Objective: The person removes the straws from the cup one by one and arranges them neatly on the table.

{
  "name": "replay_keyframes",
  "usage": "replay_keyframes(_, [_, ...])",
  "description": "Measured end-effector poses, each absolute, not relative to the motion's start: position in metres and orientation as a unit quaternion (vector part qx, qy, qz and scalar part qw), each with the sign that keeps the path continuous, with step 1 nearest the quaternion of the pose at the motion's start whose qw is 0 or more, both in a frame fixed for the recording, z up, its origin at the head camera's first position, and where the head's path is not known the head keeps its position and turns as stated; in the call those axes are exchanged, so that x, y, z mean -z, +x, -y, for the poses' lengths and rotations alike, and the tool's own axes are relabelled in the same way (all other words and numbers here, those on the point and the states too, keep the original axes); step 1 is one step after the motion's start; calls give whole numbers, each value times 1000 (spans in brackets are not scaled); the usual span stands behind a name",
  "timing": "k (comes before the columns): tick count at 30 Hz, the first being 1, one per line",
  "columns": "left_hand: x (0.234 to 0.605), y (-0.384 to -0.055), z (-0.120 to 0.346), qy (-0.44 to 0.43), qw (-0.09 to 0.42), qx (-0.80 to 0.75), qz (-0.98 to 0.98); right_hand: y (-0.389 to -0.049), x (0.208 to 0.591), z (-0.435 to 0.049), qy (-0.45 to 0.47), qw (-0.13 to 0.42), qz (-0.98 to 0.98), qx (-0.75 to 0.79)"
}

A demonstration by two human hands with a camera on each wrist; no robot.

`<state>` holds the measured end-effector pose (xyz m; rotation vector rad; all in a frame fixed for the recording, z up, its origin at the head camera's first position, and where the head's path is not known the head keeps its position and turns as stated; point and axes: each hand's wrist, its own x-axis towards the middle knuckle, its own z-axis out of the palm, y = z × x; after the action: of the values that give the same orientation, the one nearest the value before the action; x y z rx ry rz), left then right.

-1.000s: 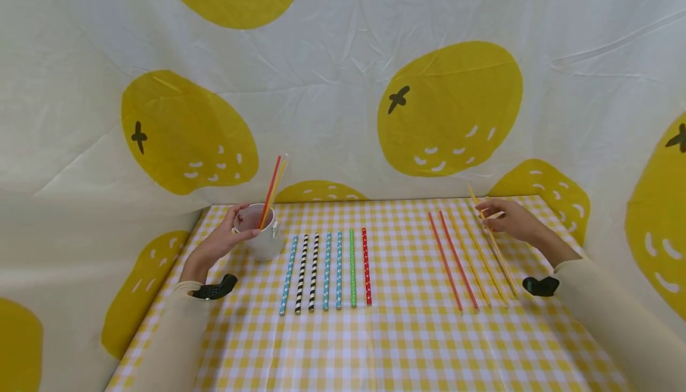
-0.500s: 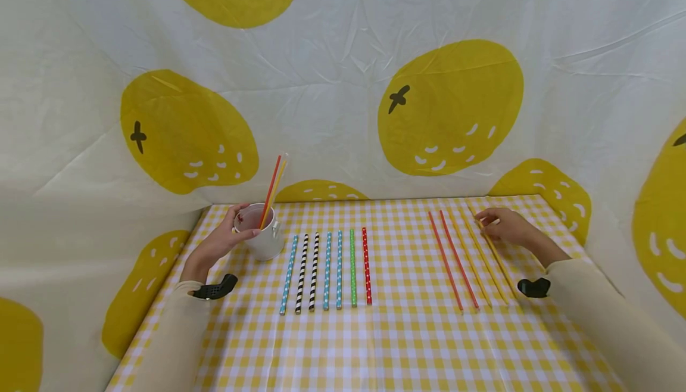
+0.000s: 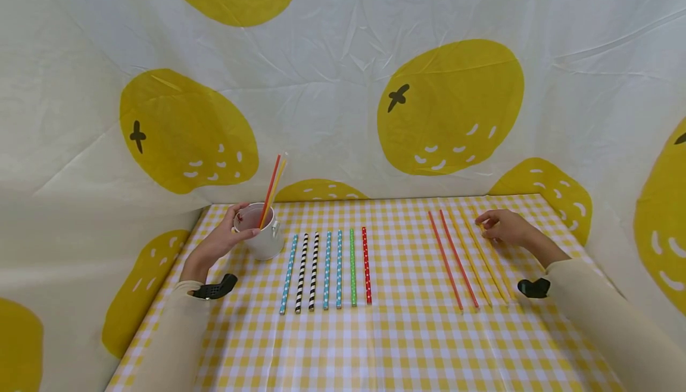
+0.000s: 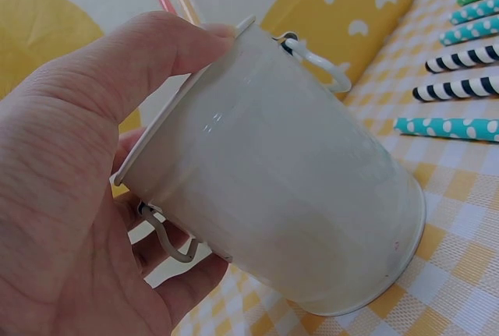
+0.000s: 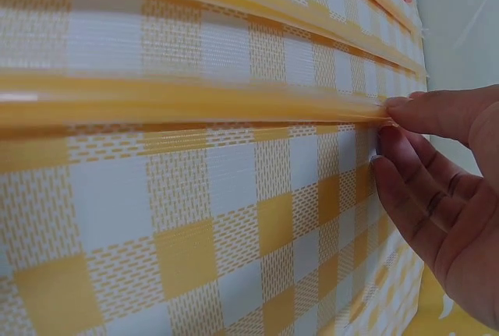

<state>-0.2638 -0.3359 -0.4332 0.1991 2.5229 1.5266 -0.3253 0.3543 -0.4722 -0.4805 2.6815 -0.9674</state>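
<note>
A small white metal bucket (image 3: 269, 244) stands at the back left of the table. My left hand (image 3: 217, 244) grips its rim, the thumb on the outside in the left wrist view. A red straw (image 3: 271, 186) and a yellow one lean out of the bucket. At the right, my right hand (image 3: 506, 228) pinches the far end of a yellow straw (image 5: 195, 102) between thumb and fingertips. That straw lies along the checked cloth, rightmost in a row with two red straws (image 3: 445, 261) and two more yellow straws (image 3: 471, 258).
Between the hands lies a row of patterned straws: blue dotted (image 3: 289, 274), black-and-white striped (image 3: 302, 273), green dotted (image 3: 353, 267) and red dotted (image 3: 367, 266). A white curtain (image 3: 332, 112) with yellow fruit prints rises behind the table (image 3: 343, 356).
My right hand has brought the yellow straw down onto the cloth, its raised far end sinking level with the row. The left hand and the bucket have stayed in place.
</note>
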Motion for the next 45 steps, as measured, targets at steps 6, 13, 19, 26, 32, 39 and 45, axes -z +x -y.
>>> replay_keyframes(6, [436,-265,338,66,93,-516,-849,-325,474,-356,-170,126,-919,333])
replay_keyframes(13, [435,-265,337,68,93,-516,-849,-322,471,-355,-173,129,-917,337])
replay_keyframes(19, [435,-264,337,64,96,-512,-851,-320,464,-351,-177,97,-927,318])
replay_keyframes(26, [432,-264,337,70,96,-509,-853,-324,453,-338,-175,44,-936,301])
replay_keyframes(32, [433,-265,336,72,92,-512,-851,-326,444,-316,-176,23,-932,315])
replay_keyframes(39, [434,-266,335,75,93,-507,-853,-328,430,-285,-192,17,-914,358])
replay_keyframes(45, [434,-266,336,74,92,-514,-850,-332,423,-260,-203,38,-892,402])
